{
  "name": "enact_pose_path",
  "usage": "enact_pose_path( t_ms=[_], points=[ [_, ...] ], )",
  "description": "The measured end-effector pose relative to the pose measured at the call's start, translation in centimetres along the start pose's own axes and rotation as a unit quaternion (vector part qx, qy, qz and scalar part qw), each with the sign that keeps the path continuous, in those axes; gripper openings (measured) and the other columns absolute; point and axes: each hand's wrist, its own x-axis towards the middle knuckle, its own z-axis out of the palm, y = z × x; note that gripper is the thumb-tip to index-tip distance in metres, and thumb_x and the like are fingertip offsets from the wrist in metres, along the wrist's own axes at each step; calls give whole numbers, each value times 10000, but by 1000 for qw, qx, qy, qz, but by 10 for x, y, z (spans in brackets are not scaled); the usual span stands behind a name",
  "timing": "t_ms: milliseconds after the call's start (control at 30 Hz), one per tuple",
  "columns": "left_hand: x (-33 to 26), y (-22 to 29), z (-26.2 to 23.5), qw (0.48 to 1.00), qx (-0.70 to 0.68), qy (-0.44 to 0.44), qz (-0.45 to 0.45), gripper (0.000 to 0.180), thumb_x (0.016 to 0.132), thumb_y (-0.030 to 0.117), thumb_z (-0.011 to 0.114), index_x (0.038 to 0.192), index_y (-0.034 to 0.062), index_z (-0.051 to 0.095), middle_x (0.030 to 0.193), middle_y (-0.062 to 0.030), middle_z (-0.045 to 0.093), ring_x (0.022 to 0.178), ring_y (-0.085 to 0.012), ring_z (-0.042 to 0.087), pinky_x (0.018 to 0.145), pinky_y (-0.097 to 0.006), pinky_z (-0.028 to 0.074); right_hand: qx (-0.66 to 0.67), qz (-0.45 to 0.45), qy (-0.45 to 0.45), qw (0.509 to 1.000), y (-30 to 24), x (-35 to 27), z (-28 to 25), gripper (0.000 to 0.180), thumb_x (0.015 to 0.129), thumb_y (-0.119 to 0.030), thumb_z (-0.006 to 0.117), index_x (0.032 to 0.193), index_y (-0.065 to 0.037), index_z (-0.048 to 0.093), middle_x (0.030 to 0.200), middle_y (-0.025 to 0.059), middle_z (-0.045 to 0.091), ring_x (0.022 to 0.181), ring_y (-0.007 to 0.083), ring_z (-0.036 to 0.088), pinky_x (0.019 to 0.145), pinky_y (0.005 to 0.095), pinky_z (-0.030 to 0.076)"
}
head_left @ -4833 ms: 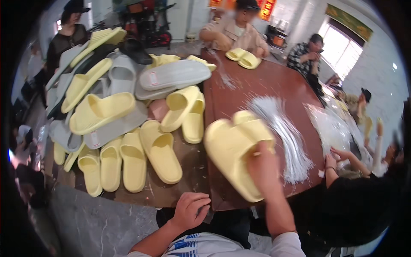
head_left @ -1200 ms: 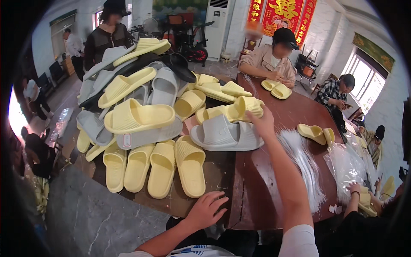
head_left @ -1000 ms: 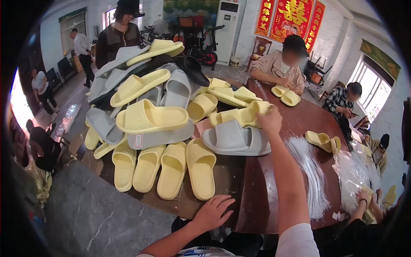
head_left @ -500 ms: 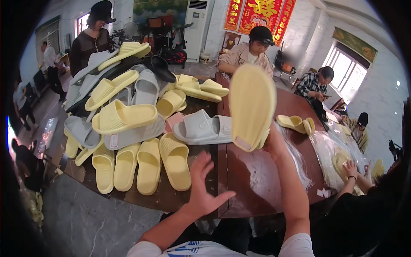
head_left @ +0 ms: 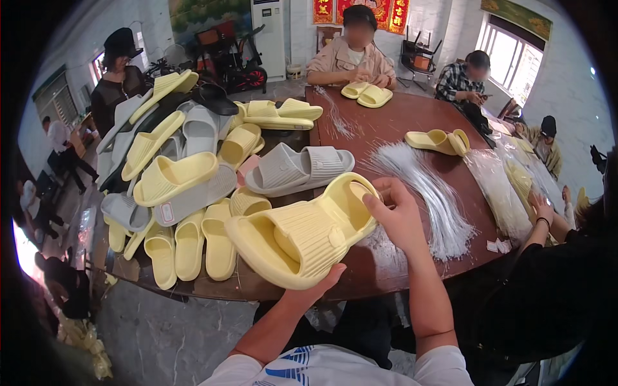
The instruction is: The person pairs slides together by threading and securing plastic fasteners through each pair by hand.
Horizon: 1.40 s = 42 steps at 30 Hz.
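What looks like a nested pair of yellow slide slippers (head_left: 302,238) is held over the near table edge, its ribbed strap upward and toe end to the left. My right hand (head_left: 396,212) grips the heel end, thumb on the inside and fingers behind. My left hand (head_left: 322,283) supports it from below near the strap; only its thumb shows clearly, the fingers being hidden underneath. Behind the held pair lie two grey slippers (head_left: 296,168). To their left rises a pile of yellow, grey and black slippers (head_left: 174,170), with a row of yellow slippers (head_left: 188,244) along the front edge.
Thin white strands (head_left: 425,199) spread over the brown table (head_left: 380,128). Beyond them lies another nested yellow pair (head_left: 438,141). Across the table a person (head_left: 354,58) has yellow slippers (head_left: 367,94) before them. At right, a nearby person's hand (head_left: 541,209) rests by clear plastic bags (head_left: 499,193).
The yellow slippers have come down and left, turning from sole view to strap view. My left hand, earlier open and apart, now holds them from beneath. My right hand keeps its grip.
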Motion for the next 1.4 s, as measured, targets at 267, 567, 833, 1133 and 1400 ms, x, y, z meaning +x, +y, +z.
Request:
enact_pose_path(
  t_ms=[267, 567, 833, 1133, 1400],
  points=[
    [27, 64, -31, 939, -334, 85, 16, 916, 929, 658, 453, 1567, 32, 255, 1577, -182, 352, 1388, -368, 443, 1074, -521, 471, 53, -57, 187, 979, 58, -20, -66, 407, 810, -75, 684, 1213, -32, 642, 1150, 148, 663, 1052, 236, 648, 933, 343, 511],
    [16, -19, 18, 983, -71, 33, -167, 600, 1003, 274, 551, 1488, -37, 386, 1514, -234, 430, 1381, -368, 450, 1162, -467, 361, -92, -103, -14, 990, 102, -22, -52, 456, 768, 24, 629, 1222, -6, 644, 1353, 156, 593, 1288, 303, 555, 1090, 370, 425],
    [140, -7, -15, 782, 548, -174, 240, 603, 894, 240, 694, 1437, 77, 489, 1437, -206, 507, 1356, -380, 458, 1173, -498, 300, -154, -151, -13, 976, 106, -33, -27, 498, 777, 17, 660, 1271, -25, 618, 1439, 187, 535, 1370, 368, 482, 1131, 414, 393],
    [212, -33, -72, 602, 747, -139, 244, 408, 844, 297, 716, 1224, 160, 656, 924, -55, 682, 979, -264, 622, 940, -438, 425, -172, -145, -22, 974, 97, -36, -18, 555, 766, 10, 658, 1313, -41, 578, 1438, 212, 513, 1374, 419, 448, 1146, 457, 376],
    [235, -60, -134, 554, 806, -169, 124, 255, 874, 212, 646, 1114, 140, 697, 1009, -83, 692, 1073, -284, 594, 1014, -446, 400, -192, -175, 39, 965, 97, -32, -7, 577, 758, -16, 643, 1328, -31, 559, 1442, 241, 462, 1357, 439, 444, 1141, 465, 383]
  ],
)
